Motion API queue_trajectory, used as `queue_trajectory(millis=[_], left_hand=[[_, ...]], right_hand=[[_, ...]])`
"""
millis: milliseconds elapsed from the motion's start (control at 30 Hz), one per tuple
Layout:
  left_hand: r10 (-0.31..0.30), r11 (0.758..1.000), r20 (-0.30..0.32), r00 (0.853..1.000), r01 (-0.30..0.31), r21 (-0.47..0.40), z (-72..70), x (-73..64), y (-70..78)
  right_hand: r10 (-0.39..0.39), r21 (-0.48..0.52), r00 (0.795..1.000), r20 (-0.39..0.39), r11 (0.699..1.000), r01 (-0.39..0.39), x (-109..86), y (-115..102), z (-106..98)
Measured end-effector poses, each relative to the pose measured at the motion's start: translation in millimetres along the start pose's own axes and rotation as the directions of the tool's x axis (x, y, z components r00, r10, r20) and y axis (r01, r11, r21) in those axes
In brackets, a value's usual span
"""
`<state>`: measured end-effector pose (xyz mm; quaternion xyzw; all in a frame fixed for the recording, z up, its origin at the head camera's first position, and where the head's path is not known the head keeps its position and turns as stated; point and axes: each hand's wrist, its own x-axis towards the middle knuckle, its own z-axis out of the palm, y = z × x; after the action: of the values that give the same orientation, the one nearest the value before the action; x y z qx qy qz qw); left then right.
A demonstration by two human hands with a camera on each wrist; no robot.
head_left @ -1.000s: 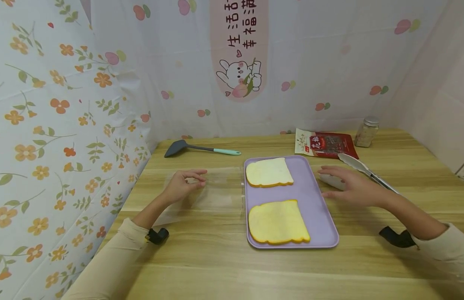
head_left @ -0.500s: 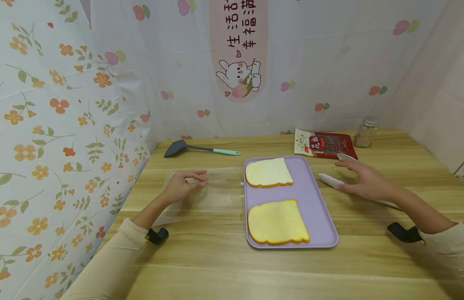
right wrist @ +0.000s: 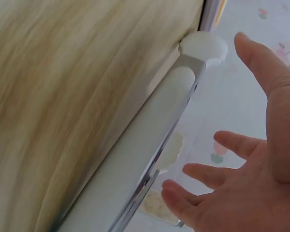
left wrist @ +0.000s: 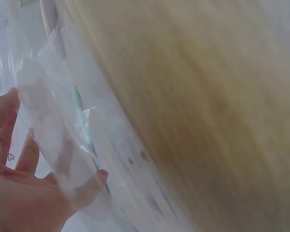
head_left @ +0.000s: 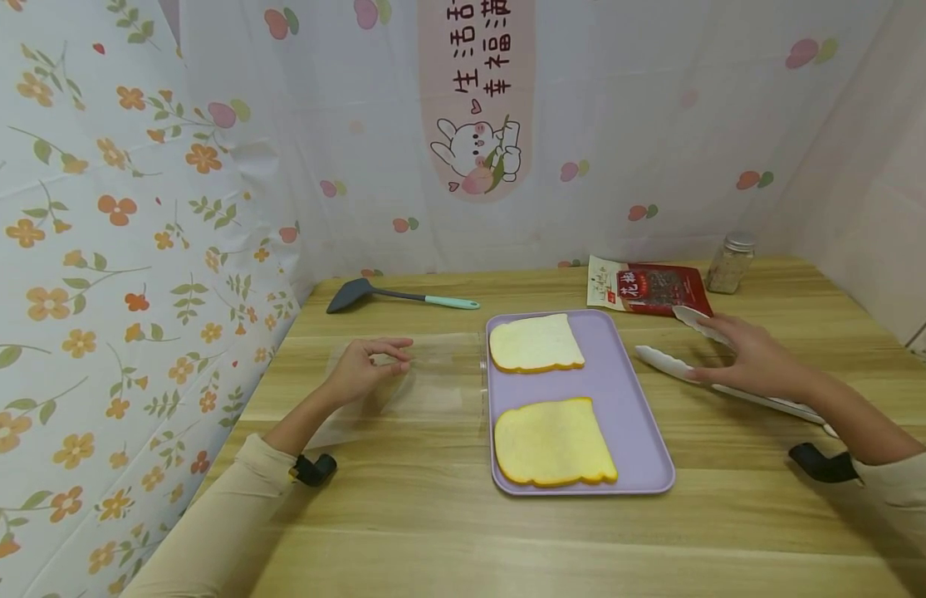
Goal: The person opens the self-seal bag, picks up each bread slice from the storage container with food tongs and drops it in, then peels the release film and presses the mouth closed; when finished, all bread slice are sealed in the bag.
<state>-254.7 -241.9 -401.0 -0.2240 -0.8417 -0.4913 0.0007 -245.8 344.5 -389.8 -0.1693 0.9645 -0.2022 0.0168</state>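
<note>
My left hand [head_left: 360, 371] hovers above a clear plastic bag [head_left: 446, 378] lying left of the tray, its fingers loosely bent. In the left wrist view the fingers are spread beside the transparent film, and no pinch on it shows. On the right, my right hand [head_left: 765, 359] is over a pair of tongs [head_left: 663, 362] with pale scalloped tips, whose two arms stand apart. The right wrist view shows the fingers spread next to the tongs [right wrist: 140, 140], a gap between. A lilac tray [head_left: 610, 399] bears two bread slices, a far one [head_left: 536, 342] and a near one [head_left: 554, 440].
A spatula [head_left: 350, 294] with a mint handle lies at the back left. At the back right are a red spice packet [head_left: 660, 288] and a glass jar [head_left: 730, 262] with a metal lid. A printed curtain [head_left: 320, 124] hangs behind the wooden table [head_left: 463, 540].
My right hand has moved right, away from the tray's edge to above the tongs, whose arms now spread wider apart. My left hand, the tray and the bread have stayed put.
</note>
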Motion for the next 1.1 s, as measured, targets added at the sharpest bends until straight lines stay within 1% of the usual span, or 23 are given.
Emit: queue_trajectory(millis=[100,267,400,467,667,867,967,1100], left_hand=[[-0.006,1.000,-0.001,1.000,0.006,-0.012,0.8,-0.2,-1.5],[-0.010,1.000,0.005,1.000,0.011,-0.018,0.4,0.6,-1.3],[-0.023,0.999,0.012,1.000,0.023,-0.024,-0.5,0.5,-0.9],[-0.019,1.000,0.012,1.000,0.019,-0.024,-0.3,0.6,-1.3],[-0.004,1.000,0.006,1.000,0.004,-0.022,0.8,-0.2,-1.0],[-0.006,1.000,0.008,1.000,0.007,-0.030,0.9,-1.3,0.3],[-0.014,1.000,0.002,1.000,0.014,-0.024,1.0,-1.6,-0.9],[-0.013,1.000,0.004,1.000,0.013,-0.019,1.0,-1.6,-0.8]], right_hand=[[0.017,0.009,1.000,0.024,1.000,-0.017,-3.9,2.3,-1.9],[0.019,0.048,0.998,0.053,0.999,-0.021,-10.0,5.9,-2.6],[-0.004,0.093,0.997,0.074,0.996,-0.003,-11.3,12.3,0.3],[-0.012,0.093,0.997,0.076,0.996,0.005,-11.4,15.4,2.1],[-0.002,0.031,0.998,0.058,1.000,0.000,-10.1,20.1,7.3],[0.000,0.006,0.999,0.032,1.000,0.000,-7.2,22.7,9.8],[-0.011,0.013,1.000,0.008,1.000,0.011,-6.0,23.7,10.3],[0.005,0.044,1.000,-0.011,0.999,-0.004,-7.3,20.9,8.7]])
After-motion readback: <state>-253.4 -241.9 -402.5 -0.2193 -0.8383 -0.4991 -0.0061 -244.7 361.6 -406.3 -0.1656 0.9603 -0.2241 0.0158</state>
